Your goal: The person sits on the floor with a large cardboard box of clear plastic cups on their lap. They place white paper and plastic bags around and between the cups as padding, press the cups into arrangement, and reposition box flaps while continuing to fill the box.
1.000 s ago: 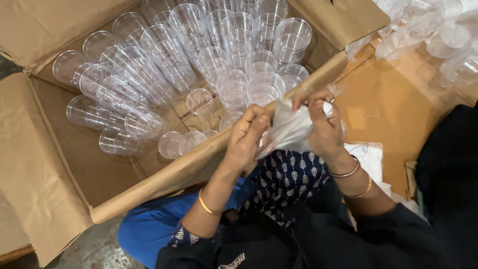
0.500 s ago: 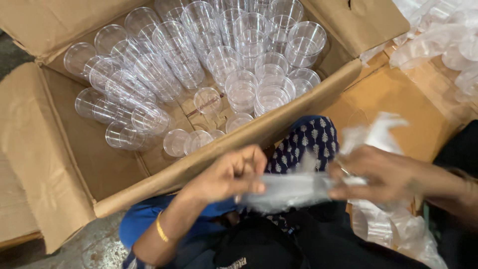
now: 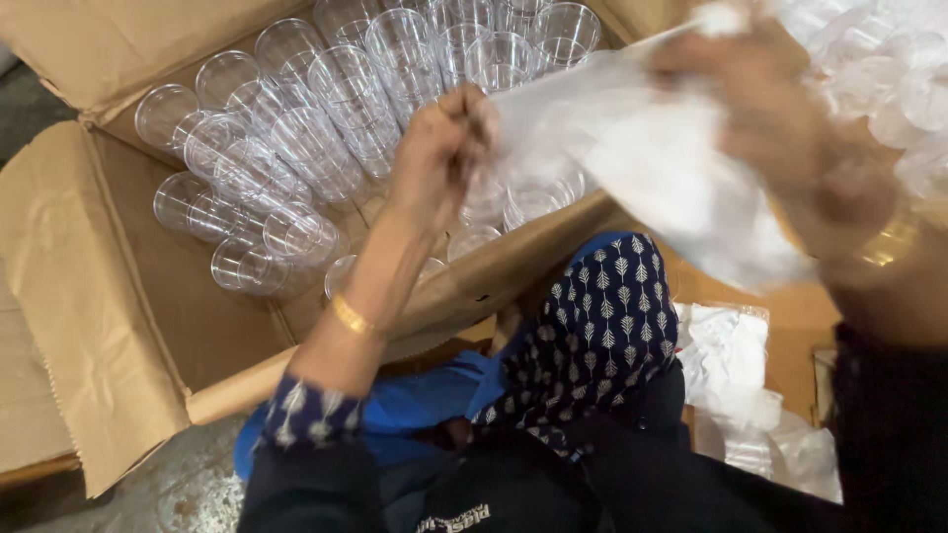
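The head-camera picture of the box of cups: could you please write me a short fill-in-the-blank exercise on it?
1. The clear plastic cups lie stacked inside a ____ box.
2. Both hands hold a thin, clear plastic ____ between them.
3. The left hand has a ____ bangle on its wrist.
4. The right hand looks ____ from motion.

Missing words: cardboard; bag; gold; blurred

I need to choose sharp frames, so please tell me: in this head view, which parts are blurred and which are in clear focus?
In the head view, the right hand is smeared by motion blur, and so is the clear plastic bag it grips. The left hand, pinching the bag's other edge, is only slightly soft. The clear plastic cups in the cardboard box look sharp, with small bright glints on their rims.
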Tool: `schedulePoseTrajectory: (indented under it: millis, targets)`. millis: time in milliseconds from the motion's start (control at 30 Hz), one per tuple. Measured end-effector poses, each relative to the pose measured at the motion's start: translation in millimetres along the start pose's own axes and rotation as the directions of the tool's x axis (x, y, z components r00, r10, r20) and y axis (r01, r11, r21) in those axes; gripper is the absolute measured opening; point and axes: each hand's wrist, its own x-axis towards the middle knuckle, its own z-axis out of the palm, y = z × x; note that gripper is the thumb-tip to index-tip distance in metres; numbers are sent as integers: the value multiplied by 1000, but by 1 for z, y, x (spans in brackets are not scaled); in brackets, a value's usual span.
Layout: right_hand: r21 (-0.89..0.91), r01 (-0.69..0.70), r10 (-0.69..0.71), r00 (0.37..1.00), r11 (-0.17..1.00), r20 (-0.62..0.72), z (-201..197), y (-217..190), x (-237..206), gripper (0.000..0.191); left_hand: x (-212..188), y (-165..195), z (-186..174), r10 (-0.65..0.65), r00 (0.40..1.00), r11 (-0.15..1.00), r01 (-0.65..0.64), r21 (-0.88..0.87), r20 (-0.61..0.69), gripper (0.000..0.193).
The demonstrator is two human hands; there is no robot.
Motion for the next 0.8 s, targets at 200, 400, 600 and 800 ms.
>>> schedulePoseTrajectory:
  millis: [200,400,600,800]
  targets:
    - [-815,336,-317,927,472,199,65,170,80,22,49,-91,-77,326,869,-324,-268,907,373,22]
    - [-712,657,-453,570,-250,685,2,201,96,24,53,-69,-124,-94,711,-652,-573,496,697,29]
    - [-499,812,-54,508,-302,860,23,231,95,15,50,-125,-126,-440,633,-680,-698,225,636,40]
    - [-383,902,-140,360,-199,922,28,233,92,20,20,-128,-137,-330,742,-417,-669,616,584,49]
